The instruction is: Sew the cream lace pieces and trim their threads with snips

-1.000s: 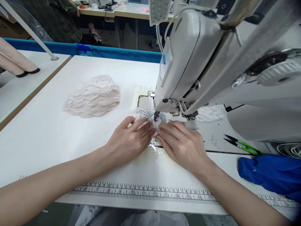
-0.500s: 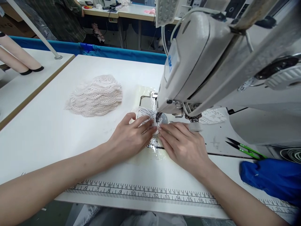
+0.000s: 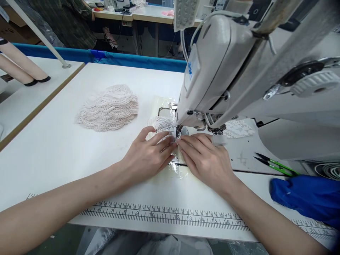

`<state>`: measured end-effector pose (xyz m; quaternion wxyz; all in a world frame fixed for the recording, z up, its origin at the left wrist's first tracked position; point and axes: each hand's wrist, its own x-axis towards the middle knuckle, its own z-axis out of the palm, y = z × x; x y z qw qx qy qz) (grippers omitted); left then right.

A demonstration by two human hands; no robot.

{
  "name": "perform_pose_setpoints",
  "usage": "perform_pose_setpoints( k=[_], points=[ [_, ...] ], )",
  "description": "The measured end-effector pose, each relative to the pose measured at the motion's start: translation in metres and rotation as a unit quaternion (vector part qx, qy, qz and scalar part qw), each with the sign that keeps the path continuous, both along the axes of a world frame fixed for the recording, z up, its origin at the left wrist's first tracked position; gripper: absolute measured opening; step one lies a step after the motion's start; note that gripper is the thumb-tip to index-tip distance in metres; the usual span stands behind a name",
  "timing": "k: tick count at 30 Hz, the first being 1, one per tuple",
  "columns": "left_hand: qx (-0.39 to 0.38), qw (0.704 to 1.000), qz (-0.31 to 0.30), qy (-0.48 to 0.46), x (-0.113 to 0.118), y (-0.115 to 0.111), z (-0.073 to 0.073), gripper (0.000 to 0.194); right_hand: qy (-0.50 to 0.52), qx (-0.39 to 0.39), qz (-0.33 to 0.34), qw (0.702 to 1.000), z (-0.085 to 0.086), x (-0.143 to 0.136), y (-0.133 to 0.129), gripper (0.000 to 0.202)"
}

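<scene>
A small white lace piece [image 3: 164, 124] lies under the presser foot [image 3: 178, 131] of a sewing machine [image 3: 205, 71]. My left hand [image 3: 148, 152] is at the left of the foot, its bent fingers closed on the near edge of the lace. From the right, my right hand [image 3: 204, 159] pinches the lace's near end just in front of the foot, fingertips pressed together. The two hands' fingertips almost meet there. Most of the gripped edge is hidden under the fingers. A fanned stack of pale lace pieces [image 3: 108, 108] rests on the table, left of the machine.
Green-handled thread snips [image 3: 277, 164] and a blue cloth bundle [image 3: 305, 200] lie at the right. Another lace piece [image 3: 237, 128] sits behind the needle area. A printed ruler [image 3: 164, 216] runs along the front edge. Across the blue partition [image 3: 143, 62], a person stands by another table.
The lace has fed a little away from me under the foot, and less of it shows in front. Both hands have followed only slightly.
</scene>
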<state>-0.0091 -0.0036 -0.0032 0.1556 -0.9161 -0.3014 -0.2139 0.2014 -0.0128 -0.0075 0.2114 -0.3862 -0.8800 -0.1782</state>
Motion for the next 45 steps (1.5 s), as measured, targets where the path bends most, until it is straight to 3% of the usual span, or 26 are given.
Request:
perform_pose_setpoints(
  k=[10, 27, 45],
  points=[
    [0.001, 1.000, -0.013, -0.008, -0.002, -0.001, -0.002, 0.024, 0.001, -0.012, 0.021, 1.000, 0.002, 0.001, -0.002, 0.024],
    [-0.040, 0.999, 0.004, -0.005, -0.002, 0.006, -0.002, 0.028, -0.036, -0.003, -0.024, 0.999, 0.002, -0.002, 0.000, 0.027],
    [-0.043, 0.999, 0.005, -0.016, -0.002, 0.009, -0.003, 0.029, -0.038, 0.003, -0.026, 0.999, 0.001, -0.002, 0.000, 0.031]
  ],
)
